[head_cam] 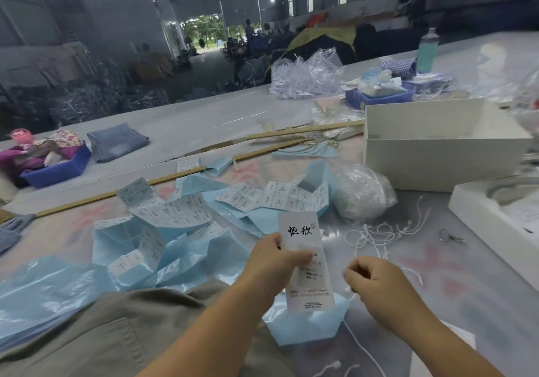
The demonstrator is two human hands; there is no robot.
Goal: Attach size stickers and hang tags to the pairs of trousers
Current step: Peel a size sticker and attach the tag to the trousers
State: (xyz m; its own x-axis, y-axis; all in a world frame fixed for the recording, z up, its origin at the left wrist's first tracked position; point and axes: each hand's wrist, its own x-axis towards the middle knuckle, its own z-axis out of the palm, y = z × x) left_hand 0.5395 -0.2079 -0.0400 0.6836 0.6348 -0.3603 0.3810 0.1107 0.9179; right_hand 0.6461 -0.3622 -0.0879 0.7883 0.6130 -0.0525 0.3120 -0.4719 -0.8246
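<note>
My left hand [274, 263] pinches a white hang tag [303, 260] with black characters at its top, held upright above the table. To its right, my right hand [376, 283] has its fingers curled with the fingertips pressed together; what they pinch is too small to tell. Grey-green trousers [96, 336] lie at the near left under my left forearm. Sheets of size stickers [175, 213] on blue backing paper are strewn across the middle. Loose white strings [376, 231] lie right of the tag.
A white cardboard box [437, 149] stands at the right, another box [490, 219] nearer. A bag of plastic fasteners [361, 193] sits by the stickers. Wooden rulers [303, 131], folded jeans [116, 142] and blue bins [58, 169] lie farther back.
</note>
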